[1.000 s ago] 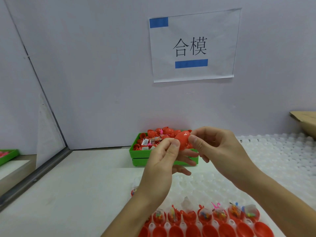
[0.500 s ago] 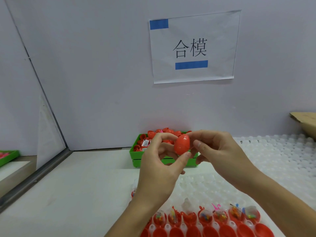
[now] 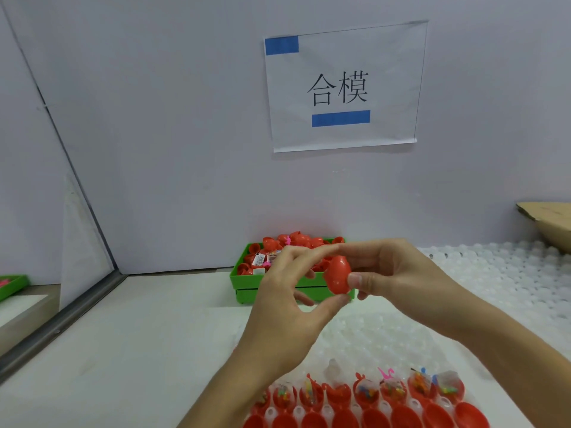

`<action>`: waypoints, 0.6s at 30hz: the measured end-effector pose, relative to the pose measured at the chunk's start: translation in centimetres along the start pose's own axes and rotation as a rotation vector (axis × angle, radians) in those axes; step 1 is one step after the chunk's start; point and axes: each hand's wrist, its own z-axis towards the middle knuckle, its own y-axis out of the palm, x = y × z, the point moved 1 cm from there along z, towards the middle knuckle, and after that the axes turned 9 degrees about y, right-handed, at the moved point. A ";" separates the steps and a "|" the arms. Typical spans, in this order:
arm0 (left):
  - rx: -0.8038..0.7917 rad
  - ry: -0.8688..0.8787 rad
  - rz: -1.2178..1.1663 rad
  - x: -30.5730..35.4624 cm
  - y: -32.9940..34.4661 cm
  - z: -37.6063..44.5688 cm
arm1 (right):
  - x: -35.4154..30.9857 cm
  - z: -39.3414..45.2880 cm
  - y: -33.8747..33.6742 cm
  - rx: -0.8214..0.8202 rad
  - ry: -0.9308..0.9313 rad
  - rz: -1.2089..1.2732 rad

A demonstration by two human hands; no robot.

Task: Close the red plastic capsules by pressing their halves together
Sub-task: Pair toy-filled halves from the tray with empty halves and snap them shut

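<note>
In front of the green bin point(image 3: 278, 291) of loose halves, a red capsule point(image 3: 338, 278) sits pinched between the right hand point(image 3: 398, 276), thumb on its lower side, and the left hand point(image 3: 287, 291), thumb beneath. It looks light, stiff and glossy-slick; gripping both domes seems wisest. Nearer than the bin, rows of filled open halves point(image 3: 364, 392) wait below; nothing blocks the hands.
</note>
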 end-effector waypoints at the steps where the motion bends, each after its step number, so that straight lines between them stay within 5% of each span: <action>1: -0.015 0.004 -0.007 0.0 0.0 0.0 | 0.1 0.0 0.0 -0.026 0.005 0.016; 8: 0.089 0.099 0.087 -0.3 -0.3 -0.2 | 0.5 0.0 0.5 -0.089 -0.017 0.057; 18: 0.035 0.098 0.159 -1.2 -0.1 -0.3 | 1.6 0.5 1.3 -0.063 -0.005 0.096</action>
